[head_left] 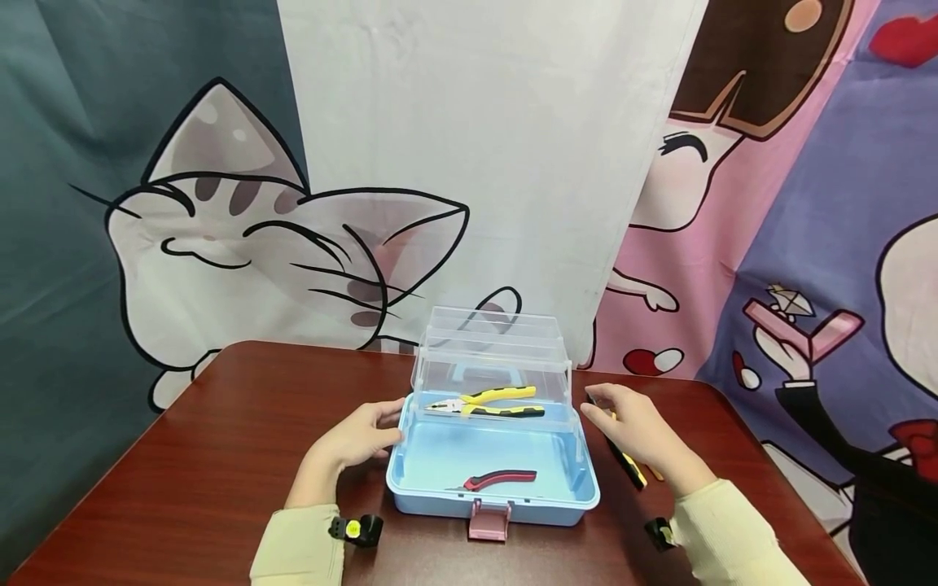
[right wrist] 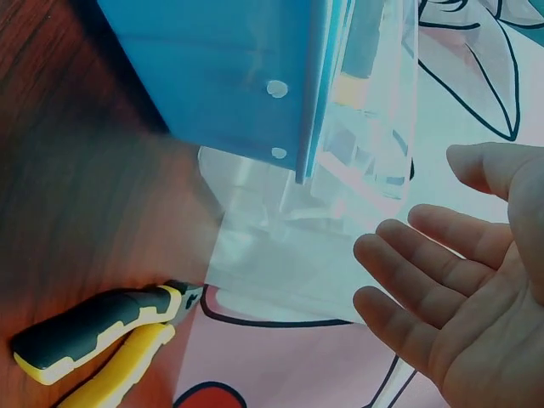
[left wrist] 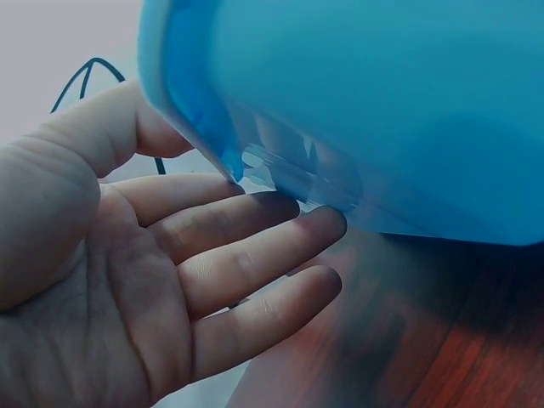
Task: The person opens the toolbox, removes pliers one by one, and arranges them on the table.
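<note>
Toolbox [head_left: 432,505], one, head view: set open on one table [head_left: 183,472]. Pliers, three: one yellow pair [head_left: 501,394] laid in a clear tray [head_left: 562,424], one red pair [head_left: 506,477] on the toolbox floor, one black-and-yellow pair [head_left: 627,467] on the table. Left wrist view: one left hand [left wrist: 161,263], fingers straight, rested against the toolbox. Right wrist view: one right hand [right wrist: 472,293], fingers parted, held near the toolbox.
</note>
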Demonstrator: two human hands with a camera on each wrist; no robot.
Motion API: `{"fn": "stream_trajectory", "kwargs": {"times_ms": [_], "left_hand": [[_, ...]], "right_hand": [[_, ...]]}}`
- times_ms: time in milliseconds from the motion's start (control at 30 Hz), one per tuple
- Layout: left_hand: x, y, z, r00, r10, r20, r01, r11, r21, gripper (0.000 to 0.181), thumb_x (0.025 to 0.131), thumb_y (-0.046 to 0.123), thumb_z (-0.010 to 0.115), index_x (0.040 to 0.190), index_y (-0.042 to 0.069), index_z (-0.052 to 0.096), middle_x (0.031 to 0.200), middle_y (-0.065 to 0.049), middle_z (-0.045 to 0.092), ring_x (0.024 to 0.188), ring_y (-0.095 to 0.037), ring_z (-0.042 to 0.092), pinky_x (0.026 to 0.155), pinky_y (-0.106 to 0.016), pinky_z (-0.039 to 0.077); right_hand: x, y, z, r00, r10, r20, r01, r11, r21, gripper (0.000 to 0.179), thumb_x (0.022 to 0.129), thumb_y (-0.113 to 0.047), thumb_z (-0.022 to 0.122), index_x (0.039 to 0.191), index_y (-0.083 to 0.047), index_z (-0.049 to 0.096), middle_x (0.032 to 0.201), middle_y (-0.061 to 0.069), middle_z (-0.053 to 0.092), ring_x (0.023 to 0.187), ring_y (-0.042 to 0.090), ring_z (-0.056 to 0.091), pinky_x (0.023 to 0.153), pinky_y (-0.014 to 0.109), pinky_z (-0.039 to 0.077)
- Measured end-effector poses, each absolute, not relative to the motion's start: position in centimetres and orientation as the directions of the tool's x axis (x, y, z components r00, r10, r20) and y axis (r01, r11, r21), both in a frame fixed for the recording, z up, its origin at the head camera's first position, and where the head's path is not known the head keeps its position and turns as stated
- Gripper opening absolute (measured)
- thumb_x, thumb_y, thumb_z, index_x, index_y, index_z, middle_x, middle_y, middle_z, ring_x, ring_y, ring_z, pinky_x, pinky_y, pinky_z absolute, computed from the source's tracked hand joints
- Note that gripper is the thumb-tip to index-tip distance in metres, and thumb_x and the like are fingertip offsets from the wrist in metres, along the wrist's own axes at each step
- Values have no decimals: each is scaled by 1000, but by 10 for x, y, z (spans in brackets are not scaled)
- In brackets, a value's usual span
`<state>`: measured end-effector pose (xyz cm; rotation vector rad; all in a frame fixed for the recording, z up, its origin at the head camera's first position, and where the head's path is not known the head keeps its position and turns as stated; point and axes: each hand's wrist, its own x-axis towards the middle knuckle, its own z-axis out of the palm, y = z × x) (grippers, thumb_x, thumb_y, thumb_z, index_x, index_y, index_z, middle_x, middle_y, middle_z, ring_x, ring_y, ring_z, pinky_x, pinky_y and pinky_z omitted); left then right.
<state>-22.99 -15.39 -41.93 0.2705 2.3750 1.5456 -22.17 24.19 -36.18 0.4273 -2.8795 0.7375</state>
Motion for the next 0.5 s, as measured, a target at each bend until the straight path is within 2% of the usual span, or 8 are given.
{"fn": "stream_trajectory", "kwargs": {"times_ms": [500], "left_hand": [[-229, -153, -419, -942, 306, -137, -1, 407, 914, 62, 86, 9, 58, 144, 4, 38, 139, -21, 49, 103, -22, 61, 78, -43, 55]], "right_hand": [[-224, 236, -355, -934, -291, 207, -354, 827, -436, 44, 90, -27, 63, 122, 2, 59, 119, 19, 63, 106, 35, 61, 88, 49, 50]]}}
